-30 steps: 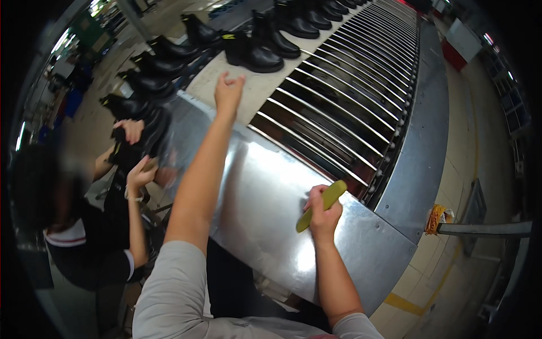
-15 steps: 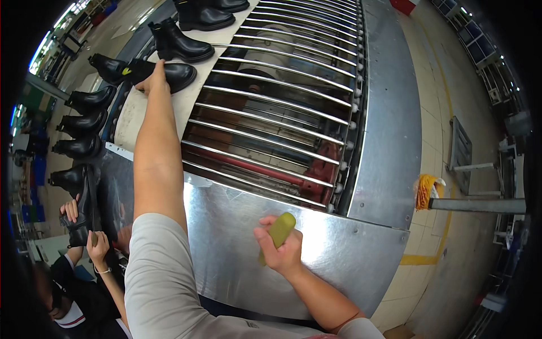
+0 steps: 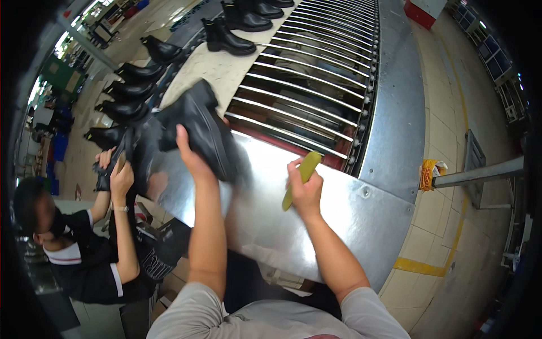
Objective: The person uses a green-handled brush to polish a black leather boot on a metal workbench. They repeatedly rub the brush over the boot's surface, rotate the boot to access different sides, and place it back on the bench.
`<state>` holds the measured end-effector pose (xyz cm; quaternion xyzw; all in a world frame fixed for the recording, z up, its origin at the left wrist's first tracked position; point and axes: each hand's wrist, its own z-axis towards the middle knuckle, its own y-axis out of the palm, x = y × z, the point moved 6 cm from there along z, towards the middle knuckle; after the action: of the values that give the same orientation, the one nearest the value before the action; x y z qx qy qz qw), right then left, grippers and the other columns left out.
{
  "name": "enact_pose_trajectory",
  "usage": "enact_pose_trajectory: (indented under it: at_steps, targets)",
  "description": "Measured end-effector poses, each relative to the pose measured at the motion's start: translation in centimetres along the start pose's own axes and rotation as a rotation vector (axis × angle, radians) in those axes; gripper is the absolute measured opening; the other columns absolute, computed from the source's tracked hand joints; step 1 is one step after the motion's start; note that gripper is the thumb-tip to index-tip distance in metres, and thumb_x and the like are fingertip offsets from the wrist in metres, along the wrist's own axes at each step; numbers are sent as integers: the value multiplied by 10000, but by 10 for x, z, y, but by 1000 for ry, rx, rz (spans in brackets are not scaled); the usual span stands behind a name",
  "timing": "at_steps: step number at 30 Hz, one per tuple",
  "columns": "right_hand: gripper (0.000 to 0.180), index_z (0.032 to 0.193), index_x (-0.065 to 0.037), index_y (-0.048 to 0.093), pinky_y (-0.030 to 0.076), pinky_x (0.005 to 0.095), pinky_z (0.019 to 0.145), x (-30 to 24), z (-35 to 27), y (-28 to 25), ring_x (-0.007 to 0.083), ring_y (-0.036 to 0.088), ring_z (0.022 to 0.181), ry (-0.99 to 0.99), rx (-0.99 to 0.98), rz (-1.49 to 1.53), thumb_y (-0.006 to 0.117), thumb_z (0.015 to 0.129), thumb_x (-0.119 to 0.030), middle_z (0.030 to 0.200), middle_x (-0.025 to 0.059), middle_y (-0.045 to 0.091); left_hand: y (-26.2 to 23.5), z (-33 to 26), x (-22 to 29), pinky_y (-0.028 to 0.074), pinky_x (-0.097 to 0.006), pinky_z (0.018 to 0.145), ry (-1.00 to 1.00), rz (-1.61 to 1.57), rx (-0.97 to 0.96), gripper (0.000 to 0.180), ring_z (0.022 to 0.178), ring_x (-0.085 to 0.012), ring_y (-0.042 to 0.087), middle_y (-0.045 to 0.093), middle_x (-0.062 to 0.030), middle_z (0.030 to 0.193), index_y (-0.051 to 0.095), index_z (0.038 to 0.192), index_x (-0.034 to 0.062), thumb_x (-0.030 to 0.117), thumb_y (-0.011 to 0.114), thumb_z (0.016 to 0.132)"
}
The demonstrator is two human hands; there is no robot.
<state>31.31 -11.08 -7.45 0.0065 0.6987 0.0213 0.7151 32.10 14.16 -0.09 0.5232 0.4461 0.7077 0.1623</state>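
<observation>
My left hand [image 3: 191, 152] grips a black ankle boot [image 3: 203, 127] by its back, holding it tilted over the near end of the shiny metal conveyor cover [image 3: 350, 226]. My right hand [image 3: 305, 189] is closed around a yellow-green flat tool [image 3: 301, 176] that sticks up and down out of the fist, above the same metal sheet. Just beyond both hands runs the roller conveyor [image 3: 316, 79].
More black boots [image 3: 228, 37] stand on the pale belt [image 3: 212, 70] and along its left edge. At the left a seated person in dark clothes [image 3: 84, 265] handles a boot [image 3: 121, 152]. A metal post [image 3: 480, 172] with a yellow rag [image 3: 429, 169] stands at the right.
My left hand, stretched out to a boot on the belt before, has drawn back toward me with the boot in it. My right hand has kept the yellow-green tool over the metal cover.
</observation>
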Motion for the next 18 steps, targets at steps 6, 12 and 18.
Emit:
enact_pose_trajectory:
  at_steps: [6, 12, 18]
  targets:
    - [263, 991, -17, 655, 501, 302, 568, 8, 9, -2, 129, 619, 590, -21, 46, 102, 714, 962, -271, 678, 43, 633, -5, -204, -22, 541, -391, 996, -257, -49, 266, 600, 1114, -278, 674, 662, -163, 1290, 532, 1412, -5, 444, 550, 1015]
    - [377, 1153, -37, 613, 530, 333, 570, 4, -14, -61, 182, 630, 620, 79, 101, 390, 693, 995, -370, 720, 74, 622, -8, -266, -51, 515, -300, 828, -63, 460, 359, 416, 919, -166, 656, 692, -89, 1078, 659, 1167, -66, 302, 688, 974]
    - [472, 1396, -14, 495, 600, 410, 821, -42, -72, -124, 218, 678, 828, 22, 90, 522, 610, 1054, -317, 861, 97, 674, -5, -269, -63, 487, -372, 704, 242, 848, 225, 371, 719, -213, 635, 694, -107, 793, 678, 937, -58, 308, 657, 992]
